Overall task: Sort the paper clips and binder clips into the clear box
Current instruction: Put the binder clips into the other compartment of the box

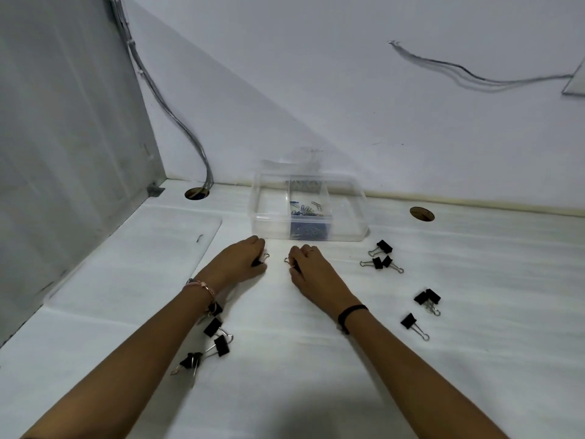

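The clear box (272, 228) stands at the back of the white table, its middle compartment holding several paper clips (305, 210). Just in front of it my left hand (242, 264) is closed on a black binder clip whose wire handle (266, 256) pokes out. My right hand (311, 267) is closed on another binder clip, with its handle (286, 260) showing at the left. Loose black binder clips lie under my left forearm (212, 327), at the near left (191, 361), and to the right (381, 263), (427, 299), (410, 321).
A flat clear lid (142, 258) lies on the table at the left. Two round cable holes (197, 193), (421, 213) sit near the back edge. A grey partition (63, 153) closes the left side, and cables (177, 118) run down the wall.
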